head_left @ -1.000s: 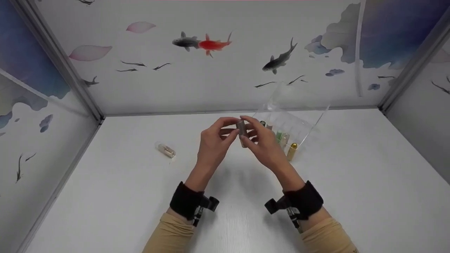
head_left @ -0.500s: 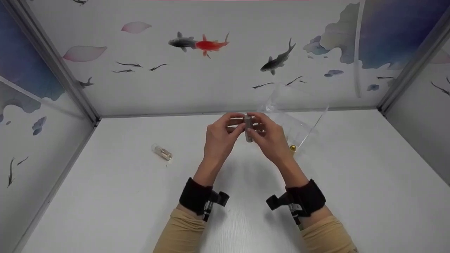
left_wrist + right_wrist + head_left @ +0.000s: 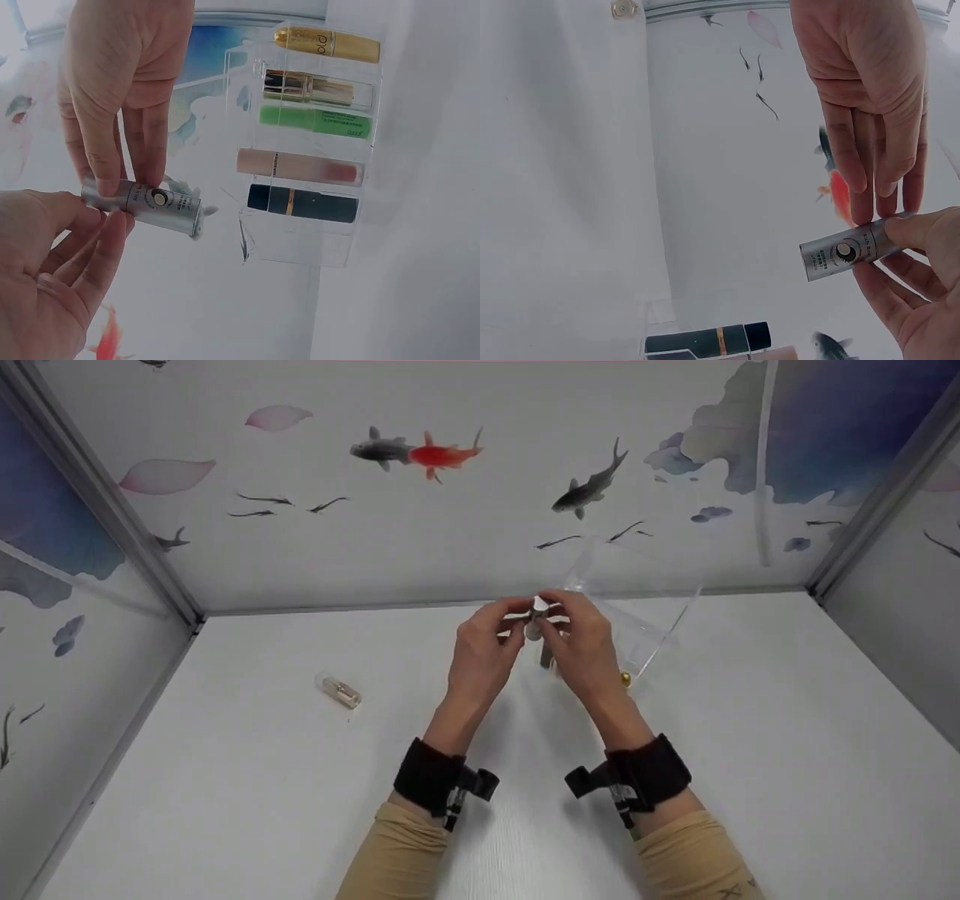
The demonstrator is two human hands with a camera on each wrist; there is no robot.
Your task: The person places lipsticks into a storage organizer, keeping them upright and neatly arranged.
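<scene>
A silver lip balm tube point(image 3: 161, 206) with dark print and a round logo is held in the air between both hands. In the head view the tube point(image 3: 535, 624) points its end towards the camera. My left hand point(image 3: 482, 649) pinches it from the left, thumb and fingers at one end. My right hand point(image 3: 579, 641) holds it from the right, with the thumb lying along it. Behind the hands, a clear acrylic holder point(image 3: 649, 639) stands on the table. In it are a dark tube point(image 3: 302, 204), a pink lip gloss point(image 3: 300, 166), a green tube point(image 3: 315, 121), a lipstick point(image 3: 311, 88) and a gold tube point(image 3: 328, 45).
A clear-capped tube point(image 3: 339, 690) with a gold inside lies on the white table point(image 3: 262, 780) to the left. A white wall point(image 3: 450, 555) printed with fish closes off the back. Side panels stand left and right.
Both hands have shifted slightly right and away from the body with the tube. The tube has tipped from upright so that its end now faces the head camera.
</scene>
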